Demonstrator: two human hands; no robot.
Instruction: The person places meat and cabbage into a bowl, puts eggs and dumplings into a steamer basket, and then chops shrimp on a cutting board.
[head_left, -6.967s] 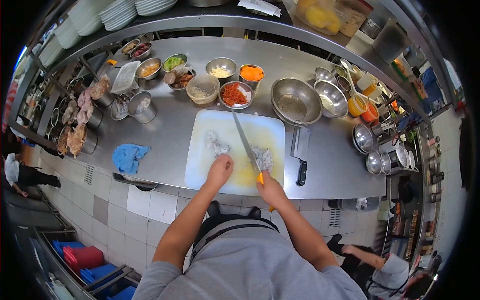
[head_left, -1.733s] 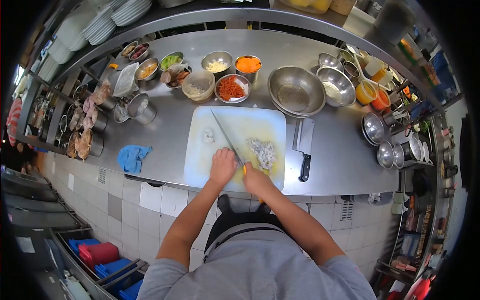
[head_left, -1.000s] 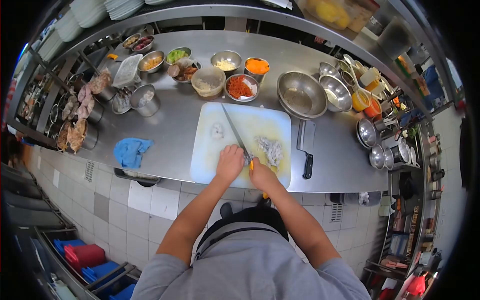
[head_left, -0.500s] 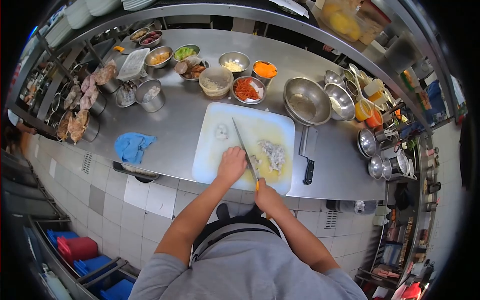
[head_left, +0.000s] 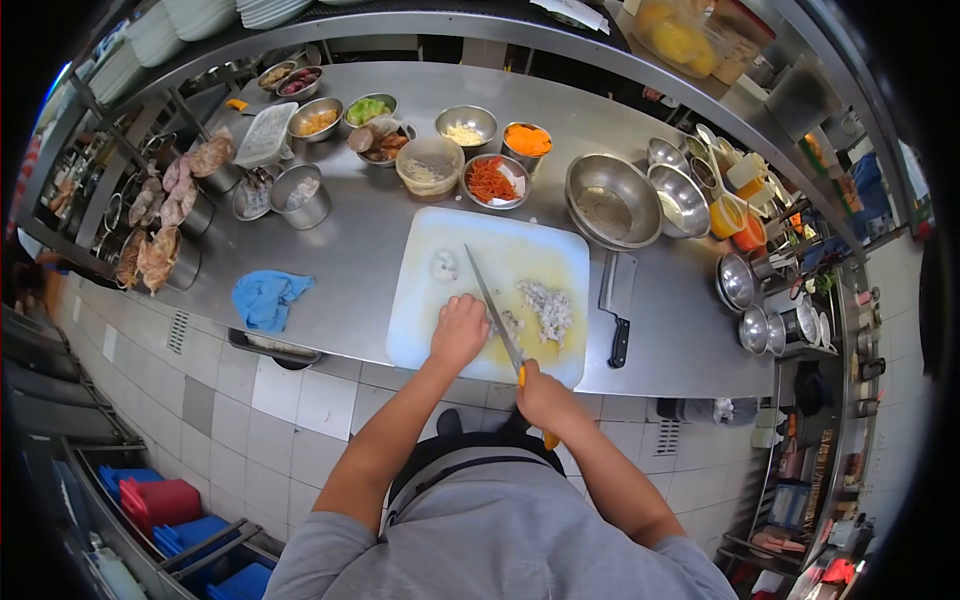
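My right hand [head_left: 548, 397] grips the yellow handle of a long kitchen knife [head_left: 492, 302], its blade slanting across the white cutting board [head_left: 420, 345]. My left hand [head_left: 461, 328] rests on the board just left of the blade, fingers curled down and together; whatever lies under them is hidden. Small chopped bits show beside its fingertips around the blade. Right of the knife is a pile of greyish-white chopped pieces [head_left: 548, 308], looking like raw shrimp. A few larger pale pieces [head_left: 443, 265] lie at the board's upper left.
A cleaver [head_left: 617, 310] lies right of the board, below large metal bowls [head_left: 612, 200]. Behind the board stand bowls of shredded carrot [head_left: 490, 180], orange pieces [head_left: 527, 139] and a plastic tub [head_left: 430, 167]. A blue cloth [head_left: 270, 300] lies left, near the table's front edge.
My right hand and the knife handle have shifted slightly right and toward me, the blade moving a little away from my left fingers. My left hand stays nearly in place.
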